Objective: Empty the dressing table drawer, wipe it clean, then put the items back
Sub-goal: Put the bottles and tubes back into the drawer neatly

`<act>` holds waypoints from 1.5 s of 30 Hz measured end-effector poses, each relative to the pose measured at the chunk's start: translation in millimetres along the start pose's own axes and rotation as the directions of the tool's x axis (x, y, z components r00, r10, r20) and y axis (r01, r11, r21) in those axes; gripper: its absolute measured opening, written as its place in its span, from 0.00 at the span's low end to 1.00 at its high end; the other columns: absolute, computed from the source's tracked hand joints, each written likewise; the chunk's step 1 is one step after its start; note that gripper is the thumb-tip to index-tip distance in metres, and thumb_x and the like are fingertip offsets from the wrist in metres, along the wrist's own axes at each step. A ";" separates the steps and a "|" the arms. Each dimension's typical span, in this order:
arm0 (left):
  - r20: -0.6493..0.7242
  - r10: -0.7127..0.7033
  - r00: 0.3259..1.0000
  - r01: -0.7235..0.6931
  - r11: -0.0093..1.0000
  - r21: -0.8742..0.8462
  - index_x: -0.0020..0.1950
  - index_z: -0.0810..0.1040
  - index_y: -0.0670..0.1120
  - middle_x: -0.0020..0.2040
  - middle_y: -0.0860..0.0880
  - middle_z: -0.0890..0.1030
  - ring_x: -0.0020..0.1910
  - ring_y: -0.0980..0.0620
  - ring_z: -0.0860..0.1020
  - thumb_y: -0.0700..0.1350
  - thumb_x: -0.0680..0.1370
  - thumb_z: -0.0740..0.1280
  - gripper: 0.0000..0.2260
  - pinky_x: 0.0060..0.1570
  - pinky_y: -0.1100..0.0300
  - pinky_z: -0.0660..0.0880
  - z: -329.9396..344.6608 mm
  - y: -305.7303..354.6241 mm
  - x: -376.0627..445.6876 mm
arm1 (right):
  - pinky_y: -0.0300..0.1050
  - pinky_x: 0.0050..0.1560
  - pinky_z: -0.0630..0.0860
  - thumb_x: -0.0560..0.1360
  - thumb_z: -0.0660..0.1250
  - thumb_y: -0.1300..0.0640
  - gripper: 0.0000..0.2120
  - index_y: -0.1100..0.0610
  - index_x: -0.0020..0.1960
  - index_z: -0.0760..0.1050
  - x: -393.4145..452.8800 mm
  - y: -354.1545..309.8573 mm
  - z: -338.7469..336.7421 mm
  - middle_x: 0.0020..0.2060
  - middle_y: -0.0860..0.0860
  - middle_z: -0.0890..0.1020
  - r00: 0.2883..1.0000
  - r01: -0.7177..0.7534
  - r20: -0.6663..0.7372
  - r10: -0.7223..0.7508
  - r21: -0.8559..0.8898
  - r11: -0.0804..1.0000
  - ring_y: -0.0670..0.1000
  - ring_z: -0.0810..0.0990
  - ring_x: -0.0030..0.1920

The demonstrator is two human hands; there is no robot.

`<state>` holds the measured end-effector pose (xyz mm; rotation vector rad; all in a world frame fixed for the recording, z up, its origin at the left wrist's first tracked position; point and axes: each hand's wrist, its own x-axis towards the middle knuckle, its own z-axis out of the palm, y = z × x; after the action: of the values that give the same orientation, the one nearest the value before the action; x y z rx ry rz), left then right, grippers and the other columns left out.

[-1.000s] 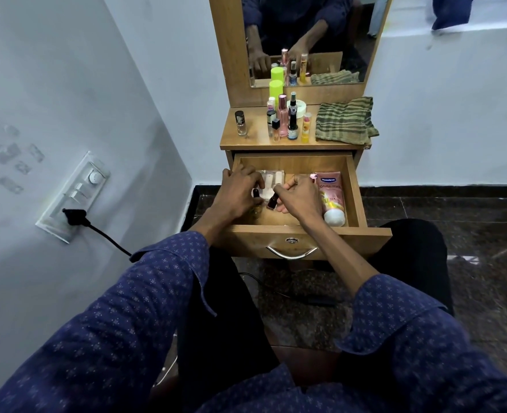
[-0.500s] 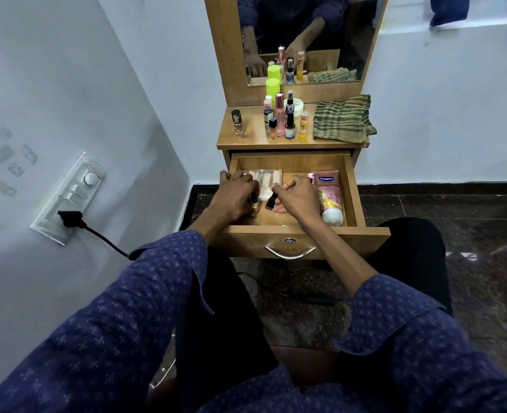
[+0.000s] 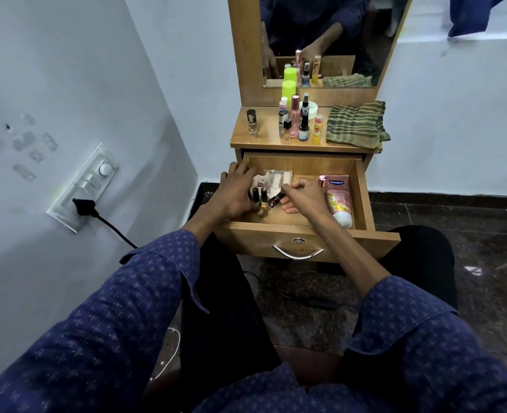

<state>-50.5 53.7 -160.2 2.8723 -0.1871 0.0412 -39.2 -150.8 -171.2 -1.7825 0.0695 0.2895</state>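
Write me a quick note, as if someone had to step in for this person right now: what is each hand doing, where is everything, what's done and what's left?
Left hand: inside the open drawer, fingers around two small dark-capped bottles.
Right hand: pinching a dark red nail polish bottle, tilted, just above the drawer floor.
Also in the drawer: a clear flat packet at the back and a pink lotion tube lying on the right.
On the tabletop: a group of small bottles and a folded striped cloth.
Whether the drawer is being emptied or refilled cannot be told from this moment. Left either way: handle the remaining items.
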 end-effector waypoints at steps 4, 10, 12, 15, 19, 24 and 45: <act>0.004 -0.067 0.998 0.067 0.986 -0.155 0.78 0.69 0.54 0.72 0.46 0.69 0.71 0.43 0.65 0.49 0.65 0.84 0.45 0.66 0.45 0.70 -3.3 -10.3 -8.1 | 0.52 0.43 0.85 0.71 0.73 0.51 0.05 0.49 0.46 0.81 4.1 -1.1 7.4 0.34 0.48 0.86 0.964 0.266 0.077 -0.256 -0.369 0.890 0.51 0.87 0.37; -0.002 -0.046 0.999 0.043 0.944 -0.327 0.64 0.76 0.49 0.64 0.47 0.73 0.64 0.46 0.72 0.41 0.63 0.84 0.33 0.63 0.49 0.75 -10.1 -27.4 -13.7 | 0.47 0.47 0.81 0.74 0.74 0.57 0.10 0.46 0.53 0.85 0.4 -13.2 25.0 0.39 0.42 0.85 0.867 0.496 0.313 -0.386 -0.601 0.627 0.40 0.79 0.37; 0.013 -0.037 0.999 0.039 0.938 -0.344 0.57 0.77 0.49 0.60 0.49 0.73 0.60 0.48 0.73 0.40 0.63 0.85 0.27 0.57 0.56 0.76 -12.3 -29.3 -14.7 | 0.46 0.44 0.80 0.74 0.74 0.57 0.11 0.45 0.54 0.85 0.8 -14.8 27.9 0.39 0.41 0.85 0.857 0.514 0.343 -0.384 -0.610 0.603 0.41 0.81 0.38; 0.017 -0.052 0.998 0.055 0.934 -0.354 0.54 0.79 0.47 0.58 0.49 0.74 0.53 0.51 0.75 0.40 0.65 0.86 0.24 0.45 0.71 0.72 -13.3 -34.4 -16.6 | 0.42 0.42 0.79 0.75 0.75 0.58 0.12 0.46 0.55 0.86 0.4 -16.1 38.8 0.38 0.42 0.86 0.838 0.545 0.387 -0.383 -0.613 0.572 0.40 0.82 0.38; 0.019 -0.066 0.998 0.068 0.930 -0.362 0.55 0.79 0.48 0.57 0.51 0.73 0.49 0.59 0.74 0.43 0.64 0.86 0.24 0.39 0.76 0.69 -13.7 -33.8 -17.6 | 0.50 0.46 0.84 0.75 0.75 0.60 0.12 0.48 0.55 0.85 2.7 -11.7 51.1 0.35 0.45 0.85 0.827 0.563 0.397 -0.399 -0.594 0.575 0.46 0.85 0.38; 0.024 -0.068 0.997 0.072 0.931 -0.358 0.55 0.79 0.48 0.58 0.50 0.74 0.53 0.53 0.74 0.41 0.65 0.85 0.24 0.41 0.74 0.68 -13.8 -33.1 -16.5 | 0.53 0.42 0.85 0.74 0.76 0.62 0.10 0.50 0.53 0.84 5.5 -10.7 57.5 0.34 0.47 0.85 0.831 0.557 0.393 -0.394 -0.577 0.597 0.45 0.85 0.35; -0.014 0.032 0.999 -0.034 0.957 -0.289 0.51 0.80 0.50 0.54 0.48 0.77 0.54 0.48 0.74 0.55 0.71 0.80 0.16 0.51 0.53 0.73 -30.1 -17.2 10.9 | 0.48 0.36 0.85 0.78 0.74 0.64 0.06 0.55 0.52 0.83 9.8 -51.6 11.2 0.39 0.50 0.87 0.868 0.497 0.318 -0.382 -0.522 0.693 0.44 0.86 0.31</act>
<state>-37.8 76.7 -135.2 2.5759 -0.2196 0.0308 -21.1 -126.9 -126.7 -2.3113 -0.6564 0.1241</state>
